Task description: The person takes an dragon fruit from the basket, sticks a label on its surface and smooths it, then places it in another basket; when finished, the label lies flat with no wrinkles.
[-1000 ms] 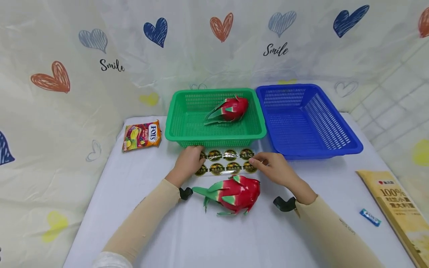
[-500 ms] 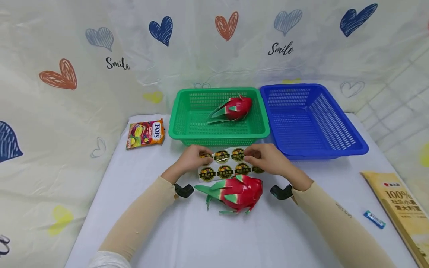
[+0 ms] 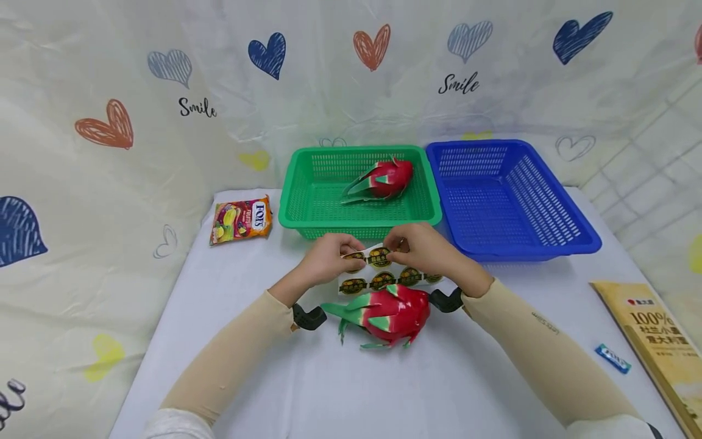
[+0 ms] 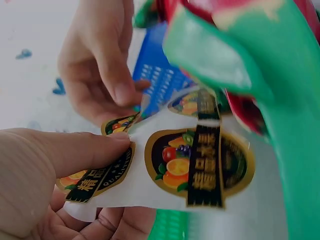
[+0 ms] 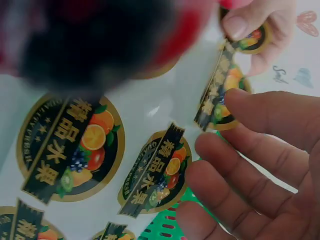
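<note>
The sheet (image 3: 396,279) is held in both hands: at its 10 o'clock corner it is gripped between the thumb and fingers of the left hand (image 3: 326,258), and at its 12 o'clock edge it is pinched in the right hand (image 3: 419,249), whose thumb is laid on a sticker (image 5: 229,80). The fruit (image 3: 393,314) is set close by the sheet at 6 o'clock, the green basket (image 3: 298,223) at 12, the blue basket (image 3: 501,201) at 2. Since half a second ago, the right hand has been shifted towards 9 o'clock and the gap between the hands narrowed
</note>
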A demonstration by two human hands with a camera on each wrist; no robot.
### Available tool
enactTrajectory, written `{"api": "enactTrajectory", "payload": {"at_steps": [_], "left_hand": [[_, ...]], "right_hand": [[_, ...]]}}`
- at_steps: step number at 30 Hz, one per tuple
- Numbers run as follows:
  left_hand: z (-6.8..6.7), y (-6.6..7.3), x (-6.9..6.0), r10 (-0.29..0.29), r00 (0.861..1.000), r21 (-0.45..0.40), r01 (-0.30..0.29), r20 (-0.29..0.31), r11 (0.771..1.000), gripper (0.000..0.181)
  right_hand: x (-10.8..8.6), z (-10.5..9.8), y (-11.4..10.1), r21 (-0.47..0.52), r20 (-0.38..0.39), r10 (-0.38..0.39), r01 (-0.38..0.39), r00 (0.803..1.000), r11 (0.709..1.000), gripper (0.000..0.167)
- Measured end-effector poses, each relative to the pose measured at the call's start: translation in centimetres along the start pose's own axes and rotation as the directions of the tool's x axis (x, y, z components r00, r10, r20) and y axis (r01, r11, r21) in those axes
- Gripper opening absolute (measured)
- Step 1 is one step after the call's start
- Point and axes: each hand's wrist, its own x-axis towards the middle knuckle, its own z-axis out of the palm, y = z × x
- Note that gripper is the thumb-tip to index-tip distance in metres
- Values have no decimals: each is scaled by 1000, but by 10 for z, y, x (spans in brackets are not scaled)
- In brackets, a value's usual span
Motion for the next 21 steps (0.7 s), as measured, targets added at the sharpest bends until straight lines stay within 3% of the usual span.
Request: {"api": "enactTrajectory", "payload": {"at_steps": [4,10,16,21], "left_hand": [[2,7,-3,22,1000,-13,-22,-3,1000,26],[3,9,-2,16,1000,-12,-16,-16,1000,26],[3,2,1,14,1000,-14,-15,-18,1000,25],[0,-9,5,-32,999,-23,32,-22,999,27]], "right_hand": [[2,-1,-1,14,0,21,-21,1000,1000,4],[1,-1,1,32,0,22,-22,1000,999,4],[-4,-1,3,49,-9,8,-7,1000,999,5],[-13,-6,-1,57,-16,-7,8,1000,998,5]]}}
